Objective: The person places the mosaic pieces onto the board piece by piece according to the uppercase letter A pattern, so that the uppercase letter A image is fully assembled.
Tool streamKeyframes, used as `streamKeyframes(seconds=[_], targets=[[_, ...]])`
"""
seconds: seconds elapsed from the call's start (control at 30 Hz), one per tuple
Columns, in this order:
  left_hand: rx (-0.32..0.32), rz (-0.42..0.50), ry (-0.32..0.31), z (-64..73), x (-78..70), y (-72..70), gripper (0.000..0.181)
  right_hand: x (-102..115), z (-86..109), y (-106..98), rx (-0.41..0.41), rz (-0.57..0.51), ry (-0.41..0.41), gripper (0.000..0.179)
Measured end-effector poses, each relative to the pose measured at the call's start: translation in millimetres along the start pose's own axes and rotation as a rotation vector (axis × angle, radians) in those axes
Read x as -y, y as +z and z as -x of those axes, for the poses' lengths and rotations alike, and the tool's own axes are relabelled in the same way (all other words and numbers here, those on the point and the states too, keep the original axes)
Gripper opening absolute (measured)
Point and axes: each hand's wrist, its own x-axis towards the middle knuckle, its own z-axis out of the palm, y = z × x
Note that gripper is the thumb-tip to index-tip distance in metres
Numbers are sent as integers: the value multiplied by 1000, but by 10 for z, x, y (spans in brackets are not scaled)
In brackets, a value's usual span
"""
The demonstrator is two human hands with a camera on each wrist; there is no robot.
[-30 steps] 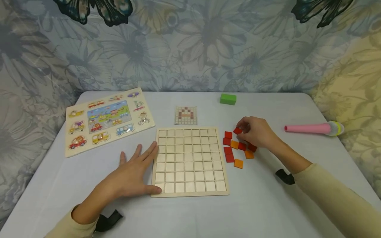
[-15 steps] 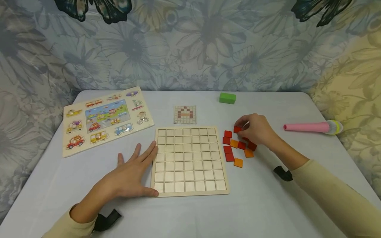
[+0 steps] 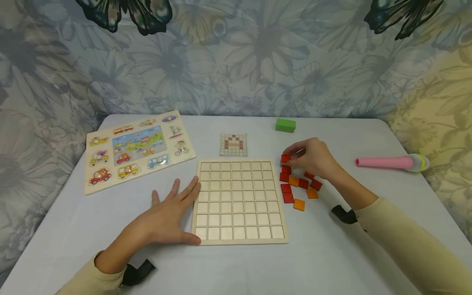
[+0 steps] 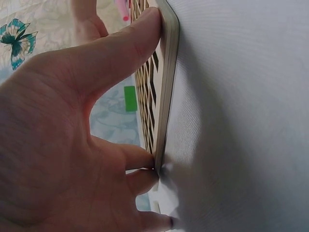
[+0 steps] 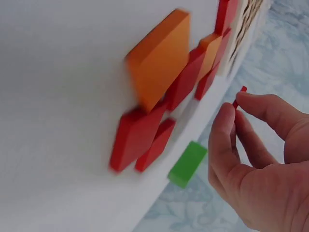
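My right hand [image 3: 313,157] pinches a small red square tile [image 3: 285,158] between thumb and fingertips, off the board's far right corner. In the right wrist view the same red tile [image 5: 243,90] shows as a thin edge, raised off the table. Below that hand lie loose red tiles [image 3: 287,198] and orange tiles [image 3: 299,204]. My left hand [image 3: 166,219] rests with spread, straight fingers along the left side of a wooden grid board [image 3: 239,242]. Its thumb [image 4: 130,43] lies on the board's near left corner, with fingertips at the side edge.
A small card with a grid pattern [image 3: 234,145] lies behind the board. Further back is a green block [image 3: 285,125]. To the left lies a vehicle picture puzzle [image 3: 140,148]; on the right, a pink toy microphone [image 3: 391,162]. A patterned cloth [image 3: 258,61] hangs behind the table.
My right hand has shifted left with the red tile, toward the board, uncovering another red tile beneath it. The left hand stays at the board's edge. The head view has shifted slightly.
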Motion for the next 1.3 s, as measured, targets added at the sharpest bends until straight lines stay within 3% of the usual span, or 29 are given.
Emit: streamKeyframes(seconds=[0.53, 1.3], targets=[[-3, 7, -10, -12, -30, 8, 134, 411, -129, 339, 62, -99, -52, 23], [-1, 7, -13, -6, -9, 6, 134, 770, -323, 654, 169, -158, -83, 24]])
